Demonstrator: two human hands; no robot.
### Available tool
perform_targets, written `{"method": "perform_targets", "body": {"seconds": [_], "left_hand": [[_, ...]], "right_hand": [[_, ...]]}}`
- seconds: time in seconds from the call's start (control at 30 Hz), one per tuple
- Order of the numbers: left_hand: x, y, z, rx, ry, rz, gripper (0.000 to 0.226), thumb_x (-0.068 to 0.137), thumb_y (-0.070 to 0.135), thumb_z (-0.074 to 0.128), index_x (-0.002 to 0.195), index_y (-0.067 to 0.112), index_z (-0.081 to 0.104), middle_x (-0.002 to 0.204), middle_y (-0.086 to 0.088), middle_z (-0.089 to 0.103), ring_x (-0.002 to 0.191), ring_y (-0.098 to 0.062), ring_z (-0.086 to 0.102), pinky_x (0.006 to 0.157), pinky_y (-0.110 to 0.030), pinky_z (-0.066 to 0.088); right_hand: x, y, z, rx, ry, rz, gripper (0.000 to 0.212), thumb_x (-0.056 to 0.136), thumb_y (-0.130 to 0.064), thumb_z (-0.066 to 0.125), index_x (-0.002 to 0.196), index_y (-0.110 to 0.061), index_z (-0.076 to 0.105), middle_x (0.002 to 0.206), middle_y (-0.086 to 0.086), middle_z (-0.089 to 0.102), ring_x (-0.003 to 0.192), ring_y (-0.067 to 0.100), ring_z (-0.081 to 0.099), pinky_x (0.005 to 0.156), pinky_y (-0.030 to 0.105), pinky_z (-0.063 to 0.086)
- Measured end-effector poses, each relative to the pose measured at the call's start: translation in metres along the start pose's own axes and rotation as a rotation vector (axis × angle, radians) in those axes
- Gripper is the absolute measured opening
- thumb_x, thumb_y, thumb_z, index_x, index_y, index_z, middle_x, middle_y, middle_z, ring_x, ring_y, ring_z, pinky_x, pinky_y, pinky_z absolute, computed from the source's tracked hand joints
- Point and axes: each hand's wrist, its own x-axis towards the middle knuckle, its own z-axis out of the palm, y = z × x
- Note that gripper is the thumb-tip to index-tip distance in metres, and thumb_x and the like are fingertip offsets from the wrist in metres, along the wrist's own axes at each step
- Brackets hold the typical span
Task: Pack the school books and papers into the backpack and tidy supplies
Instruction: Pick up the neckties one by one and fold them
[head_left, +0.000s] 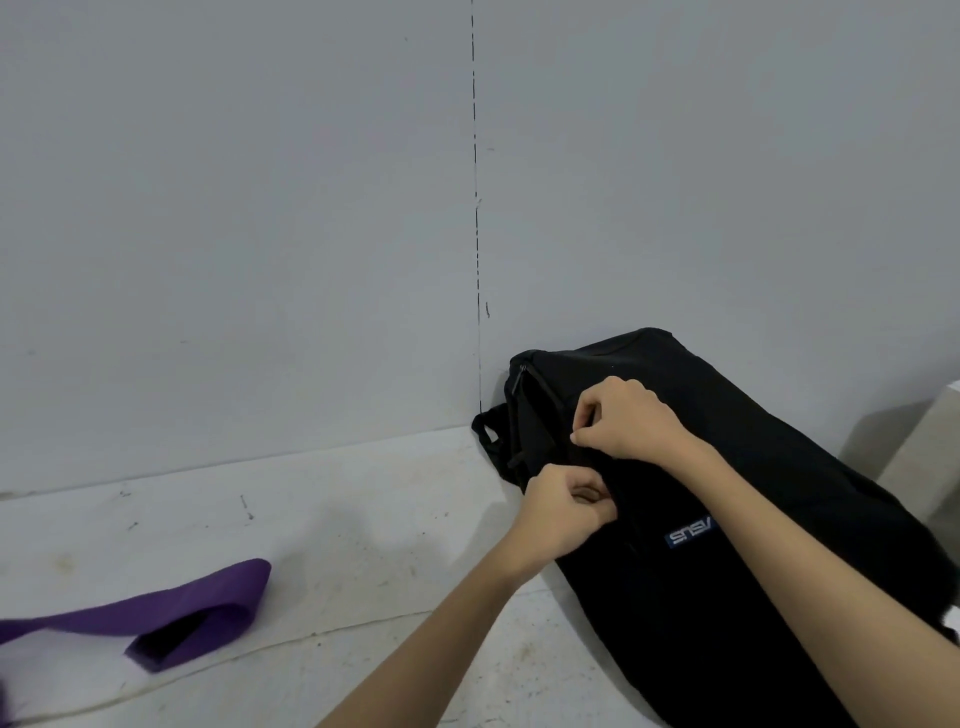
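Far out to the left of our left hand, a purple strap lay folded over on the scuffed white floor, its black patch facing up, well apart from both hands. Our left hand was curled tight, thumb and fingers pinching the near edge of the black backpack by its top end; we could not tell whether fabric or a zipper pull sat in that pinch. Just beyond the left hand, toward the wall, the bag's carry handle and a zipper stood close to the grey wall panel, whose vertical seam ran down to the bag. Just to the right and slightly past the left hand, our right hand was likewise curled, fingertips pinching the black fabric on the upper face of the bag, the two hands near each other but not touching. The backpack lay under and to the right of both hands, leaning against the wall, a small blue logo patch below the right wrist. Farther right of the right forearm, a pale block stood beside the bag.
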Motion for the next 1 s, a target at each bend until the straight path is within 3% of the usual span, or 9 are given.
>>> {"method": "perform_targets", "body": {"seconds": [0.13, 0.23, 0.33, 0.43, 0.53, 0.63, 0.73, 0.87, 1.0], "left_hand": [[-0.025, 0.004, -0.029, -0.118, 0.032, -0.036, 0.015, 0.085, 0.003, 0.065, 0.083, 0.016, 0.070, 0.081, -0.006, 0.072, 0.075, -0.011, 0.068, 0.079, -0.018, 0.054], [-0.053, -0.012, -0.067, -0.051, 0.162, -0.039, 0.014, 0.085, 0.006, 0.064, 0.084, 0.018, 0.071, 0.083, -0.008, 0.074, 0.075, -0.015, 0.070, 0.077, -0.018, 0.053], [-0.087, -0.045, -0.115, 0.079, 0.286, -0.116, 0.014, 0.084, 0.011, 0.068, 0.079, 0.024, 0.072, 0.079, 0.006, 0.074, 0.075, -0.007, 0.069, 0.078, -0.017, 0.052], [-0.129, -0.080, -0.169, 0.377, 0.454, -0.168, 0.013, 0.086, 0.015, 0.068, 0.080, 0.027, 0.069, 0.083, 0.018, 0.070, 0.077, 0.008, 0.062, 0.072, -0.002, 0.040], [-0.170, -0.113, -0.217, 0.609, 0.617, -0.294, 0.018, 0.086, 0.013, 0.066, 0.102, 0.019, 0.067, 0.111, 0.004, 0.064, 0.106, -0.010, 0.055, 0.091, -0.015, 0.037], [-0.202, -0.141, -0.246, 0.758, 0.543, -0.417, 0.050, 0.082, 0.015, 0.067, 0.129, 0.021, 0.052, 0.138, -0.002, 0.051, 0.130, -0.021, 0.042, 0.109, -0.036, 0.034], [-0.226, -0.153, -0.257, 0.762, 0.507, -0.523, 0.070, 0.083, 0.025, 0.066, 0.144, 0.025, 0.032, 0.144, 0.001, 0.043, 0.133, -0.020, 0.038, 0.108, -0.041, 0.034], [-0.237, -0.159, -0.261, 0.827, 0.524, -0.614, 0.070, 0.086, 0.028, 0.060, 0.146, 0.031, 0.025, 0.143, 0.005, 0.041, 0.133, -0.018, 0.035, 0.108, -0.043, 0.032], [-0.236, -0.159, -0.263, 0.930, 0.546, -0.639, 0.061, 0.091, 0.031, 0.052, 0.146, 0.034, 0.026, 0.151, 0.010, 0.030, 0.142, -0.017, 0.021, 0.115, -0.050, 0.015]], "right_hand": [[-0.009, -0.008, 0.007, -0.053, 0.127, -0.051, 0.006, 0.085, -0.022, 0.061, 0.083, -0.018, 0.066, 0.087, -0.004, 0.056, 0.083, 0.018, 0.053, 0.068, 0.028, 0.039], [-0.020, -0.030, 0.021, -0.019, 0.236, -0.171, 0.013, 0.090, -0.023, 0.055, 0.087, -0.014, 0.064, 0.089, -0.002, 0.051, 0.081, 0.014, 0.049, 0.062, 0.025, 0.037], [-0.028, -0.064, 0.050, 0.102, 0.113, -0.277, 0.015, 0.089, -0.024, 0.054, 0.087, -0.014, 0.065, 0.090, -0.002, 0.057, 0.083, 0.015, 0.053, 0.064, 0.026, 0.042], [-0.033, -0.109, 0.091, 0.213, -0.126, -0.399, 0.015, 0.088, -0.023, 0.056, 0.086, -0.012, 0.066, 0.087, -0.002, 0.061, 0.084, 0.017, 0.056, 0.074, 0.031, 0.047], [-0.035, -0.155, 0.141, 0.276, -0.336, -0.513, 0.020, 0.087, -0.021, 0.057, 0.100, -0.008, 0.066, 0.103, 0.003, 0.065, 0.094, 0.019, 0.058, 0.078, 0.026, 0.043], [-0.038, -0.195, 0.186, 0.256, -0.447, -0.568, 0.044, 0.090, -0.027, 0.057, 0.131, -0.013, 0.050, 0.135, 0.004, 0.049, 0.125, 0.021, 0.043, 0.100, 0.029, 0.037], [-0.041, -0.227, 0.217, 0.113, -0.474, -0.635, 0.058, 0.094, -0.035, 0.050, 0.146, -0.018, 0.030, 0.151, 0.002, 0.030, 0.136, 0.024, 0.027, 0.109, 0.039, 0.029], [-0.046, -0.237, 0.235, -0.004, -0.384, -0.690, 0.040, 0.092, -0.019, 0.047, 0.131, -0.016, 0.046, 0.130, 0.006, 0.050, 0.123, 0.026, 0.040, 0.100, 0.037, 0.030], [-0.039, -0.223, 0.232, 0.089, -0.288, -0.701, 0.033, 0.086, -0.005, 0.044, 0.111, -0.014, 0.063, 0.112, 0.004, 0.060, 0.106, 0.023, 0.050, 0.092, 0.032, 0.036]]}}
